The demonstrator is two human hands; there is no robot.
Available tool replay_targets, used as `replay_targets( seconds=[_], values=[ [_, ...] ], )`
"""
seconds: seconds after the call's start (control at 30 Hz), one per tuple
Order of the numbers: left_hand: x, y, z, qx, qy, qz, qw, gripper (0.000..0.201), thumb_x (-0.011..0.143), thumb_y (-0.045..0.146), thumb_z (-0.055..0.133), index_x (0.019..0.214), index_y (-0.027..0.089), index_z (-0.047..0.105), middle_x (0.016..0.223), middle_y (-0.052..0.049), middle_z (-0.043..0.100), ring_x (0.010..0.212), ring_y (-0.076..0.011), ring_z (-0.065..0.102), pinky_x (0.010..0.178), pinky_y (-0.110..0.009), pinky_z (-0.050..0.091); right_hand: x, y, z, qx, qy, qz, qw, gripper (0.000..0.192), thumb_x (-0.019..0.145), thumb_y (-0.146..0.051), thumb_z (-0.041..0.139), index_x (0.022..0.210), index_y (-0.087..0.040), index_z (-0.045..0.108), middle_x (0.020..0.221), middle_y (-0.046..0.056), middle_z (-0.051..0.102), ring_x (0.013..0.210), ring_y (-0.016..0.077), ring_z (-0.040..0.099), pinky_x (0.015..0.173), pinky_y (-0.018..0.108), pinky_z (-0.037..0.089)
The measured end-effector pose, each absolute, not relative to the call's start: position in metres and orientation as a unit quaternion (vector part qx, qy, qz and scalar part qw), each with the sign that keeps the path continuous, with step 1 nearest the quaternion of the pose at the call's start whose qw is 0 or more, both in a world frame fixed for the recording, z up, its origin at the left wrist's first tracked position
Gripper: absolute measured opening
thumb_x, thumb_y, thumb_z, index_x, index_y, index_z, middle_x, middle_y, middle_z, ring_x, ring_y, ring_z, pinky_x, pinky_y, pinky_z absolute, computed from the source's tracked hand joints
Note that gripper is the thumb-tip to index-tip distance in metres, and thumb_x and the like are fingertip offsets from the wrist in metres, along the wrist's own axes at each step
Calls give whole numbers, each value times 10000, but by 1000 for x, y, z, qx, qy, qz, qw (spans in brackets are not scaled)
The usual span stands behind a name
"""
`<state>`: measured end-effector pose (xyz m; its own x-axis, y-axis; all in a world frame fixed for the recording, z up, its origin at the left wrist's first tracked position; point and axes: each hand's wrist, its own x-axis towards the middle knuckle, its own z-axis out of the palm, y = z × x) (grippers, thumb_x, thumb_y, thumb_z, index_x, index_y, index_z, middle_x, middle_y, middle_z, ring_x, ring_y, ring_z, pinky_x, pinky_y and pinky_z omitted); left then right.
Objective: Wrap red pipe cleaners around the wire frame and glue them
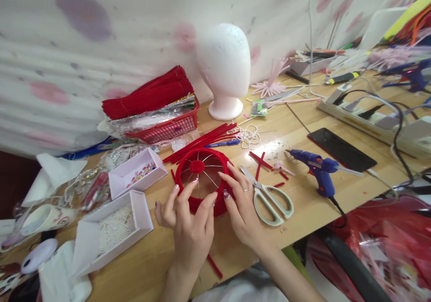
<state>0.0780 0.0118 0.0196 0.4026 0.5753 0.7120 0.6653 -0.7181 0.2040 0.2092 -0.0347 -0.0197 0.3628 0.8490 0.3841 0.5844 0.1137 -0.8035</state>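
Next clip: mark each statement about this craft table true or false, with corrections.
1. Both hands touch the red ring. True: left hand and right hand rest on its near rim.
2. The scissors lie left of the ring. False: they lie to its right.
3. The glue gun is blue. True.
4. The foam head lies on its side. False: it stands upright.

Pale wooden table (336,194) against a white, pink-blotched fabric backdrop (101,37).
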Motion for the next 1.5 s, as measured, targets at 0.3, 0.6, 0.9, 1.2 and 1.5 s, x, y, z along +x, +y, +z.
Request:
replay_targets(
  seconds=[0.3,0.6,0.9,1.2,1.5],
  values=[
    [77,13,17,-841,-373,-389,46,185,926,118,632,982,269,723,1287,-106,590,1357,-322,382,1164,-607,210,209,-36,-18,-658,-546,130,502,462,1023,-211,383,1457,-362,428,1629,12,339,1497,272,302,1220,608,254],
    [74,17,16,-865,-344,-362,51,225,918,116,635,1061,273,705,1369,-121,502,1384,-328,341,1153,-573,268,209,-35,-19,-659,-543,131,503,466,1014,-200,389,1449,-360,438,1622,10,348,1502,276,290,1223,623,242],
    [64,16,23,-820,-377,-428,43,137,883,210,722,1002,229,656,1285,-122,584,1293,-324,480,1138,-572,286,210,-35,-21,-655,-549,129,503,462,1025,-231,389,1468,-358,428,1625,21,351,1520,281,276,1235,637,217],
    [28,31,15,-791,-421,-443,-26,165,962,171,619,1055,262,721,1196,-63,653,1178,-234,576,1045,-435,400,211,-35,-21,-655,-549,128,504,471,1027,-222,399,1473,-371,423,1633,20,338,1511,266,295,1229,603,239],
    [37,23,11,-780,-423,-458,-52,228,925,96,645,1061,264,717,1156,-27,651,1120,-207,615,1004,-387,475,211,-38,-26,-662,-545,123,499,458,1038,-223,374,1465,-380,424,1628,23,341,1536,308,240,1223,609,203]
  ],
)
